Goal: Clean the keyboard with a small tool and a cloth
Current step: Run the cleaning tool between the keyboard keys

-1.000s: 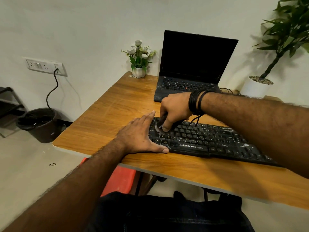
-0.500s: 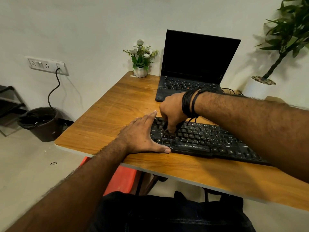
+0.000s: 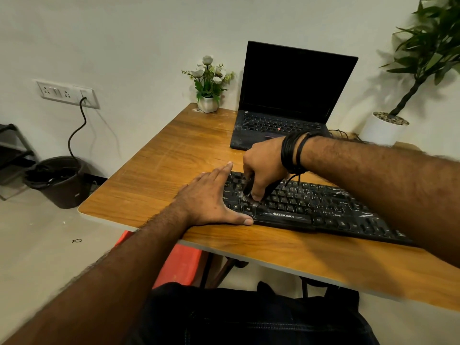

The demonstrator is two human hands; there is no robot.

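While the left hand [image 3: 209, 200] lies flat, fingers together, bracing the keyboard [image 3: 311, 207] on the counter [image 3: 159, 175], brushing proceeds.
The right hand [image 3: 263, 168] has its fingers pinching a small brush [image 3: 249, 192] upright over the near-left keys, likely so the bristles reach the gaps.

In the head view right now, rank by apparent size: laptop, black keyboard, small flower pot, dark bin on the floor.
1. laptop
2. black keyboard, partly hidden by the arms, so close to the laptop
3. dark bin
4. small flower pot
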